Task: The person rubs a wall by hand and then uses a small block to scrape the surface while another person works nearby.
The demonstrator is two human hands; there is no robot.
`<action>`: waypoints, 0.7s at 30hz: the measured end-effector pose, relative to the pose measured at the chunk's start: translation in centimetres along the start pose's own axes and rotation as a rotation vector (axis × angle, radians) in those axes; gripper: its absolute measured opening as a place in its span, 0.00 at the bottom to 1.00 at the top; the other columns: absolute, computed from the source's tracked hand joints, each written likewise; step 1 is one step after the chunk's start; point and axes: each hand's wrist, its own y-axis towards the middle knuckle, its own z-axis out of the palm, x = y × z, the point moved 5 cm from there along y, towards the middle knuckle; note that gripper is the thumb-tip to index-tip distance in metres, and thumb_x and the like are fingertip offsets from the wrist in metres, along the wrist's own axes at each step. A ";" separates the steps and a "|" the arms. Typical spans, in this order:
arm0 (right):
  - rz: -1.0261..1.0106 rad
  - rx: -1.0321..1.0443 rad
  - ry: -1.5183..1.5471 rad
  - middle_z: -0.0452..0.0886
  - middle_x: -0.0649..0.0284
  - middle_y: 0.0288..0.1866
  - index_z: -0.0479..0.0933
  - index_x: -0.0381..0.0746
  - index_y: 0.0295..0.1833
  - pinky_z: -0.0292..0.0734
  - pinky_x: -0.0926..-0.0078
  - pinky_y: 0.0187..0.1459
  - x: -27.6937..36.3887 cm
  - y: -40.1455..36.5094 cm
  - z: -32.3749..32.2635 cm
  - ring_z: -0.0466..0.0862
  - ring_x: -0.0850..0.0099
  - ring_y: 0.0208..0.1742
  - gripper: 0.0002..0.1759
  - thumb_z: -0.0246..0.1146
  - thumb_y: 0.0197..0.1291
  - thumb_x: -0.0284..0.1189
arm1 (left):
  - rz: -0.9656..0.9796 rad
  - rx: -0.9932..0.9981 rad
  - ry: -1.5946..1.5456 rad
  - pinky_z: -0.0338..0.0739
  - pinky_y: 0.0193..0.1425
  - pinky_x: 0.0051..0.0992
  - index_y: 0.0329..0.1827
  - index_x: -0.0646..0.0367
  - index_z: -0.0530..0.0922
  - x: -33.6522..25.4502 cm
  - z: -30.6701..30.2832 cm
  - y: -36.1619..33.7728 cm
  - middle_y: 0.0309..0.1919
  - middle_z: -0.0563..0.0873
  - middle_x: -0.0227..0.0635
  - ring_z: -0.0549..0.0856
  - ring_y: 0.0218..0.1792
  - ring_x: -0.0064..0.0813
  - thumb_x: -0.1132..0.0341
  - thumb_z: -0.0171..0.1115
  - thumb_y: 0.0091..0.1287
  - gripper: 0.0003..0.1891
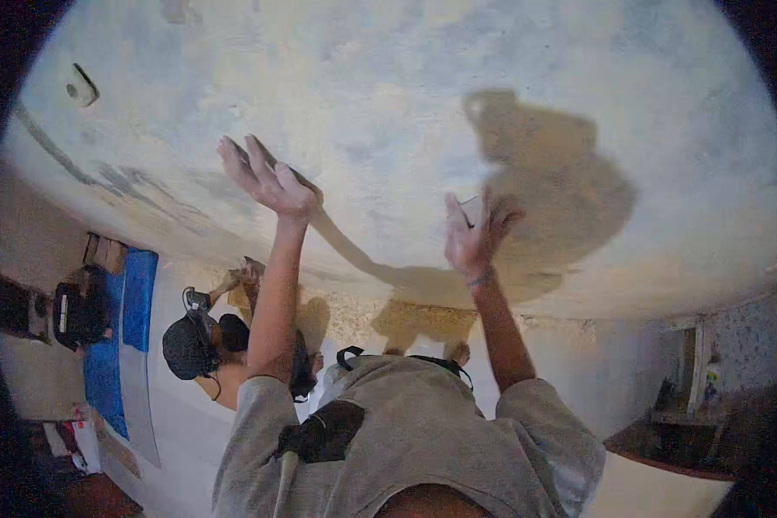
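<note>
In front of me is a wall point(363, 95) with patchy pale blue and cream paint. My left hand point(276, 183) is raised at the wall with its fingers stretched and apart, holding nothing. To the right, my right hand point(476, 237) is up at the wall with its fingers bent. Between its thumb and fingers shows a small thin flat piece point(470, 210), pale with a dark edge; I cannot tell its kind. Both hands look whitish, as if dusty. My shadow falls on the wall around the right hand.
At left, another person in a black cap point(190, 347) has hands at the lower wall. A small white fixture point(81, 85) sits on the wall, upper left. Blue panels point(104, 380) stand at far left. Pale-sided furniture point(660, 488) is at lower right.
</note>
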 end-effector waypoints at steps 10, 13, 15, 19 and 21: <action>-0.153 0.165 0.078 0.60 0.54 0.81 0.61 0.46 0.78 0.43 0.43 0.77 1.0 6.8 3.0 0.59 0.56 0.79 0.29 0.48 0.75 0.39 | -0.032 -0.034 -0.035 0.51 0.80 0.53 0.76 0.67 0.65 2.0 2.0 -1.7 0.79 0.53 0.59 0.51 0.80 0.57 0.60 0.40 0.76 0.29; -0.601 0.392 0.190 0.70 0.63 0.77 0.64 0.56 0.77 0.51 0.43 0.77 4.4 3.7 3.3 0.69 0.60 0.76 0.33 0.54 0.66 0.31 | 0.006 -0.047 -0.008 0.50 0.81 0.53 0.76 0.68 0.65 2.3 2.3 -1.8 0.78 0.55 0.59 0.52 0.80 0.57 0.61 0.40 0.76 0.29; -0.610 0.446 0.227 0.70 0.63 0.76 0.66 0.59 0.77 0.50 0.43 0.78 3.4 8.0 0.6 0.68 0.60 0.76 0.34 0.57 0.64 0.31 | 0.014 -0.058 0.045 0.49 0.80 0.55 0.75 0.66 0.66 1.7 2.0 -1.3 0.77 0.57 0.60 0.54 0.79 0.60 0.61 0.41 0.75 0.29; -0.191 0.316 -0.095 0.75 0.51 0.70 0.76 0.40 0.65 0.58 0.46 0.72 -2.4 16.0 -2.6 0.75 0.55 0.68 0.23 0.58 0.67 0.33 | 0.008 -0.138 0.003 0.48 0.78 0.60 0.74 0.63 0.69 1.6 2.2 -0.6 0.75 0.62 0.62 0.57 0.77 0.64 0.60 0.43 0.73 0.29; -0.092 0.702 -0.087 0.76 0.52 0.69 0.76 0.43 0.65 0.62 0.48 0.69 0.1 15.2 -1.0 0.75 0.56 0.68 0.23 0.58 0.65 0.32 | -0.001 -0.126 -0.007 0.48 0.79 0.58 0.74 0.65 0.69 1.2 1.9 -0.4 0.76 0.61 0.62 0.56 0.78 0.62 0.60 0.43 0.73 0.29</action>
